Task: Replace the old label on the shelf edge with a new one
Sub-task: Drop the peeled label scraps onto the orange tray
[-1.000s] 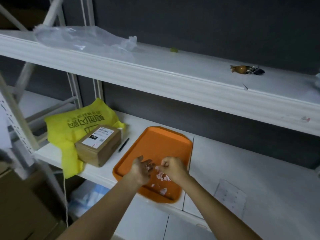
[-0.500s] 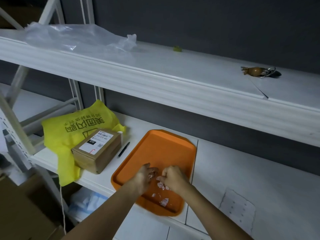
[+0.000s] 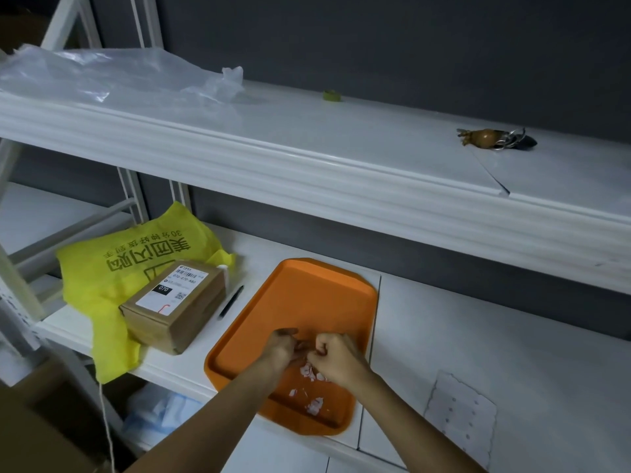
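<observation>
Over the near half of the orange tray (image 3: 307,295), on the lower shelf, my two hands meet. My left hand (image 3: 280,346) has its fingers bent toward my right hand (image 3: 336,358), which is curled into a fist. Both pinch at a small pinkish label scrap between their fingertips; the scrap itself is mostly hidden. Several torn white-pink label scraps (image 3: 314,404) lie on the tray below my hands. A white label sheet (image 3: 461,414) with dotted marks lies flat on the shelf to the right. The upper shelf's white front edge (image 3: 307,179) runs across the view and shows no label.
Left of the tray lie a black pen (image 3: 232,302), a cardboard box (image 3: 174,308) with a shipping label, and a yellow bag (image 3: 119,261). On the upper shelf are a clear plastic bag (image 3: 102,76), a small green roll (image 3: 332,96) and a keyring (image 3: 495,139).
My left hand's fingers, spread a second ago, have curled in against my right hand. Both hands stay over the tray, and the view has tilted down and right.
</observation>
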Demonstrator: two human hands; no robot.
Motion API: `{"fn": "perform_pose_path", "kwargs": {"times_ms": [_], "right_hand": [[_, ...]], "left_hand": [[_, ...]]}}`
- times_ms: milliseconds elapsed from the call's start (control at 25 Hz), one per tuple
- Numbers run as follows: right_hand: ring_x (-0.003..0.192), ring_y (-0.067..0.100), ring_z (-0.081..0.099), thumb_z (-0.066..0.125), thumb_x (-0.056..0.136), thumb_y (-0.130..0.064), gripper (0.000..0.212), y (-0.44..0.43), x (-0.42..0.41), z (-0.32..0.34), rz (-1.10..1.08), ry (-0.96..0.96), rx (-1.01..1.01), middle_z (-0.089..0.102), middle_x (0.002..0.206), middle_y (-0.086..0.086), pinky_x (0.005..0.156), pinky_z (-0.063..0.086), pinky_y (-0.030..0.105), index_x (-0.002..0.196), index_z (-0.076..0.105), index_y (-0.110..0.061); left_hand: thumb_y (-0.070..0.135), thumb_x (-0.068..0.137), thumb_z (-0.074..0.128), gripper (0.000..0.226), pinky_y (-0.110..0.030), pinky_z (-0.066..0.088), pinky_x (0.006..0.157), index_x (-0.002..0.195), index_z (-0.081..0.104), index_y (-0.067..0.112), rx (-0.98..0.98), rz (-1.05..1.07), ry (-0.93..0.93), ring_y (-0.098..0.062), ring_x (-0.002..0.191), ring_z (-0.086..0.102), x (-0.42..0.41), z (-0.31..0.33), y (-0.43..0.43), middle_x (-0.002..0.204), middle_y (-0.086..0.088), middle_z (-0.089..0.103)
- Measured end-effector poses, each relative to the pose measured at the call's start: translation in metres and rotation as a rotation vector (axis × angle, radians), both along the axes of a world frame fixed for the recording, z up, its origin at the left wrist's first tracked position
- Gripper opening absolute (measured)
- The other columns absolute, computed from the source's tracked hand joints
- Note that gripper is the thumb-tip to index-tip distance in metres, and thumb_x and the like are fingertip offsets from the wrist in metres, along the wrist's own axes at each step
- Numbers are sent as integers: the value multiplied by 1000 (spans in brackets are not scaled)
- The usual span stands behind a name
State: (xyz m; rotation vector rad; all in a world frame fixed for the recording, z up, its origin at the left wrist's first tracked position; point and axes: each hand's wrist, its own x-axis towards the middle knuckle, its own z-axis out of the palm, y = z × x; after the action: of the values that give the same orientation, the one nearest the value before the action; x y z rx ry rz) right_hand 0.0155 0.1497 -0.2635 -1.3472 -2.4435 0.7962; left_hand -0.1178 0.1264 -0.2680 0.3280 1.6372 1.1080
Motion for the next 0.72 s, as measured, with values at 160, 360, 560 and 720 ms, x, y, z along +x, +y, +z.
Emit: {"fn": "perform_pose_path", "kwargs": {"times_ms": [160,360,560,720], "right_hand": [[59,14,57,59,88,-24,18,3,2,-2,-9,-29,-21,59,66,1,55,46,30,71,53,-22],[66,0,62,66,87,-15,7,9,8,-8,3,5,-67,72,82,-5,61,49,12,85,72,-20],[60,2,66,73,83,-16,5,8,11,-8,-19,122,-140,73,72,-4,62,55,18,78,72,-16],[51,-1,61,73,84,-24,13,3,13,-5,-46,173,-87,64,61,-10,53,48,16,75,63,-21]], "left_hand": [[-9,98,24,44,-37,55,80,133,51,-1,5,-165,75,-28,97,63,5,1,0,121,-24,60],[-3,100,34,44,-30,46,101,141,45,8,54,-293,189,-25,125,53,5,4,-14,138,-20,52],[-14,92,53,44,-39,44,107,135,48,-5,138,-220,110,-29,126,54,6,16,-23,136,-23,53],[-6,77,75,43,-30,61,70,117,58,-11,132,-129,23,-30,95,69,5,19,-24,111,-29,67]]}}
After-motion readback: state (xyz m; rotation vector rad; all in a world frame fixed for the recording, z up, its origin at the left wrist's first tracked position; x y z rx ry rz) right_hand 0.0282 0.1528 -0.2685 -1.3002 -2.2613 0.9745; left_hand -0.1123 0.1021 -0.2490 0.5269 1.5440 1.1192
